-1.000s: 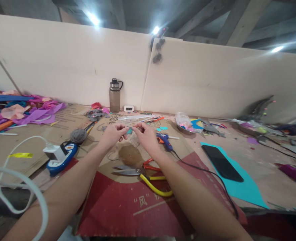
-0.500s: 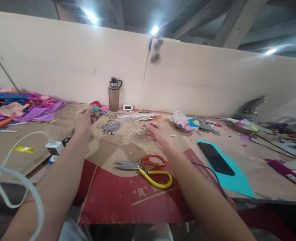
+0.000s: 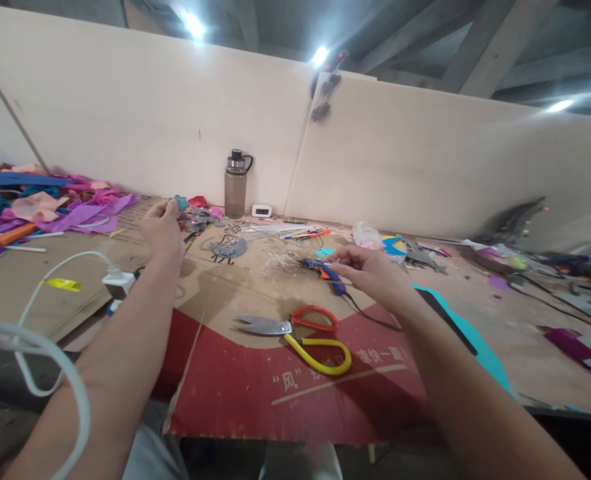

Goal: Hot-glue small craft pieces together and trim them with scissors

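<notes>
My left hand (image 3: pixel 164 227) is raised over the back left of the cardboard, thumb and fingers pinched on a small teal piece (image 3: pixel 181 202). My right hand (image 3: pixel 363 267) is closed, fingertips together, just above and beside a blue hot glue gun (image 3: pixel 334 280) lying on the cardboard. Whatever those fingertips hold, if anything, cannot be made out. Small bright teal scraps (image 3: pixel 324 252) lie left of them. Scissors (image 3: pixel 290 330) with one red and one yellow handle rest nearer me, blades pointing left. A grey scalloped piece (image 3: pixel 229 249) lies between the hands.
A bottle (image 3: pixel 235 187) and a small white clock (image 3: pixel 261 211) stand by the partition. Coloured cloth scraps (image 3: pixel 40 200) are heaped at left. A white cable (image 3: pixel 78 393) loops past my left forearm. My right arm partly covers a phone (image 3: pixel 453 320) on a teal sheet (image 3: pixel 493 363).
My right hand has moved right, and the blue glue gun now shows beside it. My left hand has shifted slightly left with the teal piece. The view has turned a little.
</notes>
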Demonstrator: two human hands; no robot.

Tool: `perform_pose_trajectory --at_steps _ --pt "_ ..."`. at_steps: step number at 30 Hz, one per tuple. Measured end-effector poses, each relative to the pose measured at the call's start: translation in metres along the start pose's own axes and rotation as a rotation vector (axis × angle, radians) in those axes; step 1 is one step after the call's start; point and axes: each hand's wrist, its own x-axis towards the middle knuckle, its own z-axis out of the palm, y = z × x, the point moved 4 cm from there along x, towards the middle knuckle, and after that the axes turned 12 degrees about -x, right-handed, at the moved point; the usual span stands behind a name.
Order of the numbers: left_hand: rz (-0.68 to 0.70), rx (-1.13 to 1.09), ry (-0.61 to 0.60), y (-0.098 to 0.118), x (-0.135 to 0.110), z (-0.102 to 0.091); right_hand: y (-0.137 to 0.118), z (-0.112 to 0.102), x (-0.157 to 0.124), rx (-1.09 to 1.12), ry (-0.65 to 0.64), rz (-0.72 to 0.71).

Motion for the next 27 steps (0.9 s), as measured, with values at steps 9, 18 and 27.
perform_pose_trajectory --at_steps 9,18,27 --pt "-0.068 -0.044 0.055 -0.002 0.002 -0.002 0.044 -0.043 -0.043 -0.171 0.101 0.183" --pt "-0.359 0.032 -0.498 -0.018 -0.032 0.031 0.049 -0.004 -0.030 -0.199 -0.205 0.039" --pt "-0.488 0.174 -0.692 -0.034 -0.080 0.049 0.060 0.048 0.022 -0.562 0.077 0.233"
